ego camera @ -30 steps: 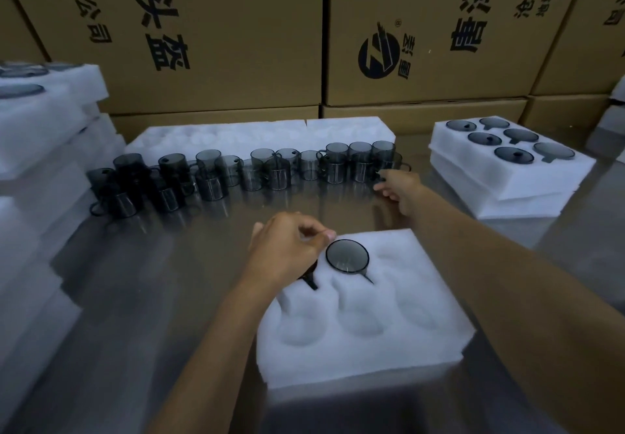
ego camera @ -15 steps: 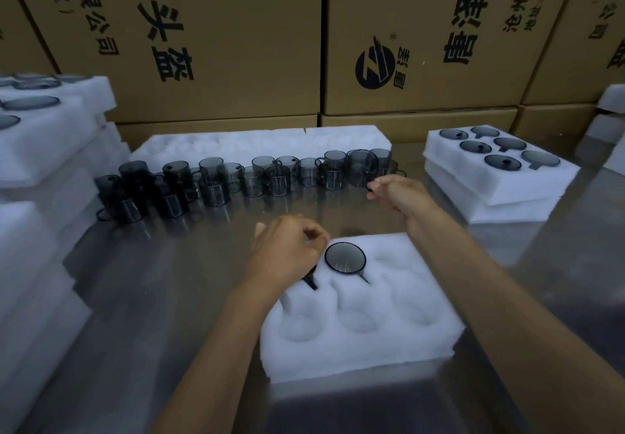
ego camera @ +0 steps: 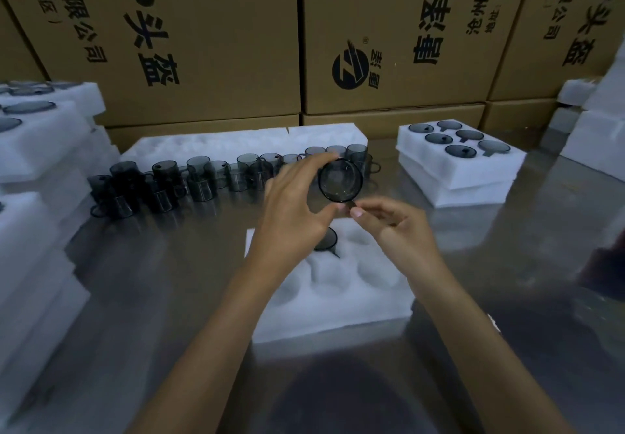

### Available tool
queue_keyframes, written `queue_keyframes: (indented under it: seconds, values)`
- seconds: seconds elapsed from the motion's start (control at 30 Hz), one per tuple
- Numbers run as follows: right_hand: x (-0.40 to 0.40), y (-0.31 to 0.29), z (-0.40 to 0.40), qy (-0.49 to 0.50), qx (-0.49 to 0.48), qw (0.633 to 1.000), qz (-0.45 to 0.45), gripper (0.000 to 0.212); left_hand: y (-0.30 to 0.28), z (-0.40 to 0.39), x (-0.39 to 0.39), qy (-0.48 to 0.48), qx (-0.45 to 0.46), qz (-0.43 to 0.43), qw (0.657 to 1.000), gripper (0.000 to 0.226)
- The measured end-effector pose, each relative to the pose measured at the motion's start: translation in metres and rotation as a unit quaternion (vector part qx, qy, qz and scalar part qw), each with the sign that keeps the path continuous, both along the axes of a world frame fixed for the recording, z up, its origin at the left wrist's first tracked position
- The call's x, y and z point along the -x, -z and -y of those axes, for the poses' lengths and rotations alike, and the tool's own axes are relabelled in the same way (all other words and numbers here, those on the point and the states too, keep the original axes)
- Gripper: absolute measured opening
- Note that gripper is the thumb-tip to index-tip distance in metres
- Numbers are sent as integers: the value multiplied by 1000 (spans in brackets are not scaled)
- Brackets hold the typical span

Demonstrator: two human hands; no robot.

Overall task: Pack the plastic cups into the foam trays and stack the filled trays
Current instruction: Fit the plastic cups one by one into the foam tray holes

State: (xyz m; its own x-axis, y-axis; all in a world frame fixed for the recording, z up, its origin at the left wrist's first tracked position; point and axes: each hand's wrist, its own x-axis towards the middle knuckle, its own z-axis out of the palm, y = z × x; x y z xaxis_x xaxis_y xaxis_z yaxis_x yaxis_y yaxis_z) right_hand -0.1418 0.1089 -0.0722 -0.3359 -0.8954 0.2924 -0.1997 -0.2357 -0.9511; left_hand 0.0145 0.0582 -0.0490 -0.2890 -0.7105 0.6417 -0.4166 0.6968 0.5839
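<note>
Tall cardboard boxes (ego camera: 209, 41) printed with black characters are standing as a wall along the far edge; in front of them a shiny grey surface (ego camera: 142, 315) is carrying everything else; stacks of white foam (ego camera: 37, 149) are piling up at the left edge, some with dark cups seated in them; a long foam slab (ego camera: 236, 142) is lying at the back, and just before it a row of smoky plastic cups (ego camera: 203, 176) with handles is standing upright; at the right, two filled trays (ego camera: 460, 163) are sitting one on the other, the top one showing six cup mouths; nearest the person, a foam tray (ego camera: 338, 291) is lying flat, with one seated cup (ego camera: 326, 239) resting in a far pocket, partly hidden by the left wrist; above this tray both hands are holding a single raised cup (ego camera: 340, 180), its mouth facing the camera; the left hand (ego camera: 294, 210) is curling thumb and fingers round its rim; the right hand (ego camera: 392, 220) is pinching the small handle at the cup's lower edge.
</note>
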Motion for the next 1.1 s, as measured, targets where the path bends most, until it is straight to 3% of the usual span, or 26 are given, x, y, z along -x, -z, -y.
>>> queue_keyframes:
  seconds: [0.13, 0.37, 0.5, 0.7, 0.87, 1.0, 1.1]
  values:
    - [23, 9, -3, 0, -21, 1000, 2, 8, 15, 1, 12, 2, -30, -6, 1000, 63]
    - [41, 24, 2, -10, -91, 995, 31, 14, 37, 15, 21, 5, -180, 7, 984, 68]
    - [43, 27, 3, 10, -85, 994, 68, 11, 39, 14, 26, 20, -190, 0, 982, 70]
    - [50, 27, 1, 12, -100, 994, 40, 20, 40, 11, 30, 10, -205, 48, 978, 72]
    - [52, 24, -2, 13, -123, 992, 11, 6, 43, 11, 31, -15, -192, 120, 974, 73]
    - [53, 20, -5, -52, -67, 993, -76, 41, 44, 11, 28, -36, -170, 159, 972, 71]
    - [50, 22, -2, -74, -81, 991, -80, 38, 46, 13, 27, -30, -169, 178, 969, 66]
